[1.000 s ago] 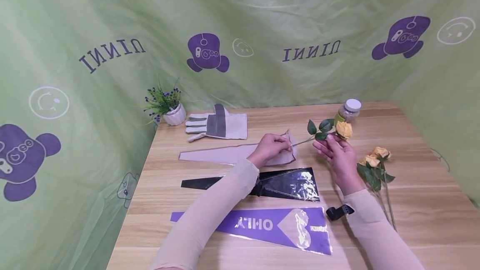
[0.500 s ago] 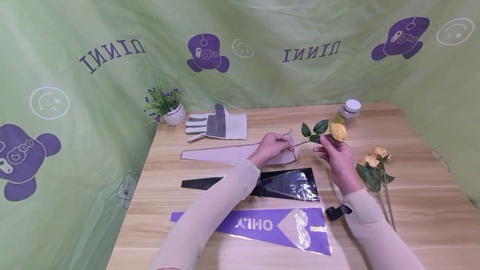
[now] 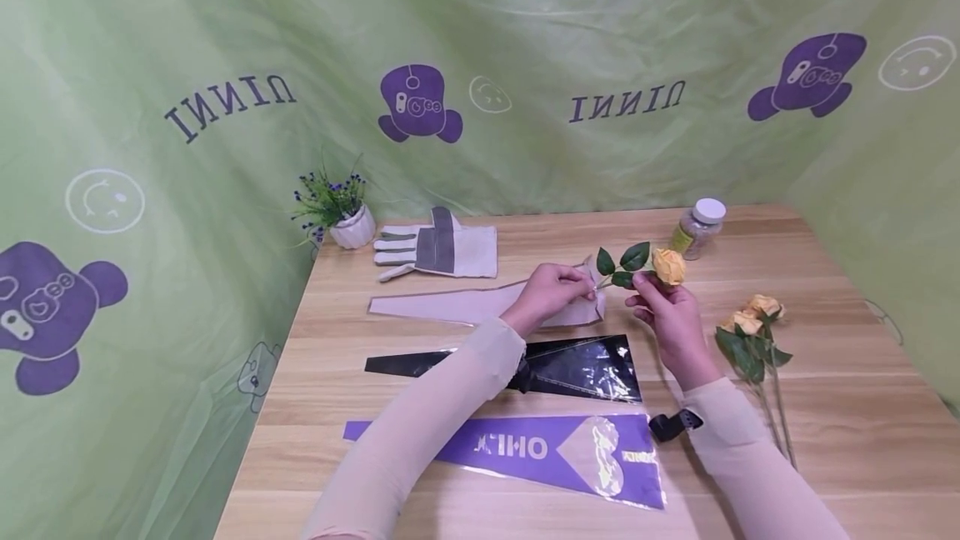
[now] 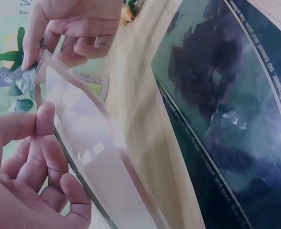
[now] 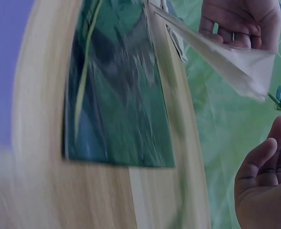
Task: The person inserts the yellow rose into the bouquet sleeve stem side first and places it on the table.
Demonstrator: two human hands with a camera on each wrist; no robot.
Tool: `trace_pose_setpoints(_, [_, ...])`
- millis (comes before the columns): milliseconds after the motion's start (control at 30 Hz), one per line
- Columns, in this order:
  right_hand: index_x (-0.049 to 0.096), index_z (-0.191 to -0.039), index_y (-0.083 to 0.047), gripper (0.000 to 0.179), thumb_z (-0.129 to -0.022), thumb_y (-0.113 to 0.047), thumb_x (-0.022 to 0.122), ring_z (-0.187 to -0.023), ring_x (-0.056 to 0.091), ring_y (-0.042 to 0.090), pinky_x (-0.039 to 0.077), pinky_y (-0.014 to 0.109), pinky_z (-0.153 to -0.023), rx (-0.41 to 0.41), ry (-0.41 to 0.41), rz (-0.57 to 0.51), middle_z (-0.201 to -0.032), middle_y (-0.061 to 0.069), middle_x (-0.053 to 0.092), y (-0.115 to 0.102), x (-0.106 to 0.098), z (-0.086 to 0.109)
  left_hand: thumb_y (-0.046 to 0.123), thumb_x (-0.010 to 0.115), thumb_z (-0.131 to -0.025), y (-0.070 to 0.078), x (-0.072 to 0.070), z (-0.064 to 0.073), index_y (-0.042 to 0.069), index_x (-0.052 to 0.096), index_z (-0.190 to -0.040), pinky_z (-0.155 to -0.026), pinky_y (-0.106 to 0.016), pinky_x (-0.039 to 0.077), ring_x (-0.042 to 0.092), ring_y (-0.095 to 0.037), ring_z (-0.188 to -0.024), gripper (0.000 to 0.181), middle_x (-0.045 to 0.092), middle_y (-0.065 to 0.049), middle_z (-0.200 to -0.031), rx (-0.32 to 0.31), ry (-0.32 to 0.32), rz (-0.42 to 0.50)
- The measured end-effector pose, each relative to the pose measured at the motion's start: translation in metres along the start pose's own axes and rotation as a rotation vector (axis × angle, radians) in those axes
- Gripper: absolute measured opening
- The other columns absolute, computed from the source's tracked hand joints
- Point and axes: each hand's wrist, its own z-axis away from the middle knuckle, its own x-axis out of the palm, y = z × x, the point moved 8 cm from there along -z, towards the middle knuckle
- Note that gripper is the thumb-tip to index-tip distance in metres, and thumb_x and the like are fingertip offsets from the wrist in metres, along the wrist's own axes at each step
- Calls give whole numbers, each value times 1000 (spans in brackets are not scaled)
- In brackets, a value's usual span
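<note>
My left hand [image 3: 551, 294] pinches the wide mouth of a pale pink flower sleeve [image 3: 442, 305], whose narrow end points left. In the left wrist view, thumb and fingers are on the edge of this clear-fronted sleeve [image 4: 95, 143]. My right hand [image 3: 675, 323] holds a yellow rose [image 3: 668, 266] just below its bloom, fingers around the upper stem and leaves. The rose's stem runs left to the sleeve's mouth; its lower end is hidden. In the right wrist view, the sleeve [image 5: 240, 69] is lifted at its mouth, between the two hands.
Toward me lie a black sleeve [image 3: 581, 365] and a purple sleeve [image 3: 510, 450] with a heart. More yellow roses [image 3: 753, 323] lie at right. At the back are a work glove [image 3: 468, 251], a potted plant [image 3: 352, 227] and a white-lidded jar [image 3: 701, 232].
My right hand has moved left with the rose, bringing bloom and leaves closer to the pink sleeve's mouth. The left hand keeps its pinch and has shifted slightly right with the sleeve.
</note>
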Motion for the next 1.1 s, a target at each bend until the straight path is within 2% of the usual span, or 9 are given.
trace_pose_setpoints(200, [72, -98, -14, 5, -94, -15, 75, -73, 65, 11, 53, 22, -64, 9, 41, 17, -90, -4, 70, 4, 3, 2, 12, 73, -94, 5, -1, 1, 9, 78, -93, -77, -22, 48, 65, -4, -85, 6, 74, 5, -80, 23, 38, -8])
trace_pose_setpoints(367, [73, -96, -14, 7, -92, -17, 78, -74, 64, 12, 51, 21, -62, -1, 128, 70, -89, -5, 70, 7, 2, 4, 10, 73, -92, 7, -3, 2, 9, 79, -94, -81, -23, 52, 68, -5, -86, 6, 74, 5, -82, 40, 78, 25])
trace_pose_setpoints(500, [73, -92, -15, 9, -90, -20, 80, -75, 63, 13, 50, 22, -62, 7, 226, 106, -86, -5, 69, 10, -2, 6, 9, 71, -93, 10, -2, 3, 8, 79, -94, -78, -23, 53, 69, -8, -83, 8, 75, 3, -81, 61, 91, 37])
trace_pose_setpoints(600, [74, -92, -13, 11, -89, -20, 81, -76, 62, 14, 49, 23, -62, 14, 244, 114, -85, -5, 69, 13, -2, 6, 8, 70, -94, 12, 0, 4, 6, 78, -94, -78, -22, 52, 69, -8, -82, 9, 75, 2, -80, 80, 88, 33])
trace_pose_setpoints(700, [74, -95, -15, 11, -89, -22, 81, -79, 63, 15, 48, 24, -64, 24, 183, 141, -87, -6, 70, 16, 4, 4, 8, 70, -94, 12, 0, 3, 6, 78, -94, -80, -22, 52, 69, -7, -83, 8, 74, 3, -79, 90, 85, 30])
trace_pose_setpoints(833, [72, -98, -18, 12, -95, -29, 74, -85, 63, 15, 49, 25, -68, 37, 50, 106, -91, -6, 70, 17, 10, 5, 7, 71, -93, 11, 0, 3, 6, 78, -94, -81, -22, 53, 69, -9, -83, 8, 74, 4, -80, 85, 73, 41])
trace_pose_setpoints(933, [67, -109, -19, 32, -103, -47, 53, -92, 61, 16, 48, 25, -73, 43, -72, 33, -100, -6, 68, 15, 12, 8, 9, 71, -94, 11, 1, 3, 6, 78, -96, -82, -23, 53, 69, -9, -84, 8, 74, 4, -82, 72, 55, 39])
trace_pose_setpoints(1000, [63, -117, -20, 52, -104, -60, 34, -96, 61, 18, 47, 27, -76, 55, -148, -10, -106, -5, 67, 13, 13, 10, 10, 72, -94, 10, 0, 3, 8, 78, -97, -82, -23, 53, 69, -8, -84, 7, 74, 5, -82, 64, 50, 24])
trace_pose_setpoints(1100, [58, -126, -21, 63, -103, -66, 19, -99, 61, 19, 46, 30, -79, 65, -216, -44, -110, -4, 66, 10, 14, 9, 12, 73, -94, 11, 0, 4, 10, 78, -96, -83, -23, 52, 69, -7, -84, 6, 74, 6, -81, 65, 56, -15])
